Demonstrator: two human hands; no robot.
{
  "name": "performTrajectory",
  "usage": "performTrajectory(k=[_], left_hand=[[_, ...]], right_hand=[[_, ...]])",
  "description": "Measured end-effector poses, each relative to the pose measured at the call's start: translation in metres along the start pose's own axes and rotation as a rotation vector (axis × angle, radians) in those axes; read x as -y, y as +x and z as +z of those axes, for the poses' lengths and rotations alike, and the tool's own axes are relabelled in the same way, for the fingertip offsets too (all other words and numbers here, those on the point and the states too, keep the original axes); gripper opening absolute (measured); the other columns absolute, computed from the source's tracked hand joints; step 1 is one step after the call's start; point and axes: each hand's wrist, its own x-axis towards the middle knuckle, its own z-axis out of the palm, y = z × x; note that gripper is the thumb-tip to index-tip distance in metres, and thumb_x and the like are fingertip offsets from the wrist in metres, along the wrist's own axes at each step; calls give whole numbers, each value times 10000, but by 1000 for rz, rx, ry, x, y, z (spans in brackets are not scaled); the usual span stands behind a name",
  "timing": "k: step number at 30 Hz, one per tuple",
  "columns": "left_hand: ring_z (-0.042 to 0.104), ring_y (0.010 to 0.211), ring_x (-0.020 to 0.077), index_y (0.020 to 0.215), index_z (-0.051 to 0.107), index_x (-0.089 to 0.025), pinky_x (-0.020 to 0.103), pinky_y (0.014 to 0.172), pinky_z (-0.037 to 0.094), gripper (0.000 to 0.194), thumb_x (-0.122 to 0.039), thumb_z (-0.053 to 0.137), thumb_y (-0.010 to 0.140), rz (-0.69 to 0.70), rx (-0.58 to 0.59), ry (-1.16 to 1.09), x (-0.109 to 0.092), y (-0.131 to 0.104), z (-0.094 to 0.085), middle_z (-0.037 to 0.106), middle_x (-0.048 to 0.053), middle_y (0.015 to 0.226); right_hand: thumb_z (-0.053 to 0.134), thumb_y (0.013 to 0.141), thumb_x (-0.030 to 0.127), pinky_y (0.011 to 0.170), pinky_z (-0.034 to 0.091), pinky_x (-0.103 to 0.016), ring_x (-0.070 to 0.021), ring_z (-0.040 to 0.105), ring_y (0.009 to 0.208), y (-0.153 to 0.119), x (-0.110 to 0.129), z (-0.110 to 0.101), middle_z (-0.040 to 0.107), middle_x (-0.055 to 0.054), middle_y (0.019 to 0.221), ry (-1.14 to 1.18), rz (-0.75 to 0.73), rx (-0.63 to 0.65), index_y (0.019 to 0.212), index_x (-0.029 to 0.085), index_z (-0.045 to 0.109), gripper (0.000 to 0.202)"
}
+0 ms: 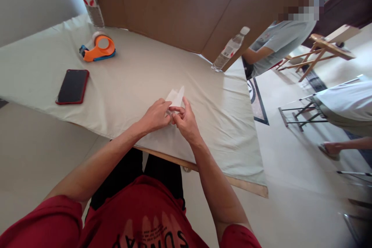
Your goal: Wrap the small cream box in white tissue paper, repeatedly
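A small folded white paper (176, 97) stands up between my two hands, above the cloth near the table's front edge. Its upper end shows two points; its lower part is hidden by my fingers. My left hand (158, 114) is closed on its left side, thumb and fingers pressed together. From the right, my right hand (185, 118) pinches the lower part, with the index finger raised along the paper. The fingertips of both hands almost meet.
A cloth-covered table (139, 73) holds a red-edged phone (72, 86), an orange tape dispenser (101, 48) and two water bottles (91, 6), (231, 49). Tall cardboard (174, 4) stands at the back. Two people (286, 42) are at the right, near a wooden stool (328, 48).
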Motion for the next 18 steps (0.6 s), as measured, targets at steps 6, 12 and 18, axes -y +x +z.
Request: performTrajectory(k=[6,12,18], left_hand=[[633,905,208,1260,608,-108,387,906,539,493,-267,656,796,-154,-124,-197,-2,-4,7,671,131,1137],[625,1009,224,1225,620,-114,395,959,520,411,-164,607,817,-155,-174,-157,-3,-4,18,655,141,1171],[618,958,204,1226,611,-133,370,918,529,425,-144,612,802,-146,-175,-187,2,-5,21,647,118,1146]], right_hand=[[547,882,244,659,582,-333,-140,618,659,5,1,-3,714,-126,1235,-103,-57,75,1613,230,177,819],[512,842,200,699,592,-345,-116,615,613,9,5,-9,715,-119,1224,-58,-18,127,1595,186,200,816],[605,859,301,672,553,-313,-123,601,665,-14,-3,-12,725,-67,1095,-158,-123,-100,1491,232,397,669]])
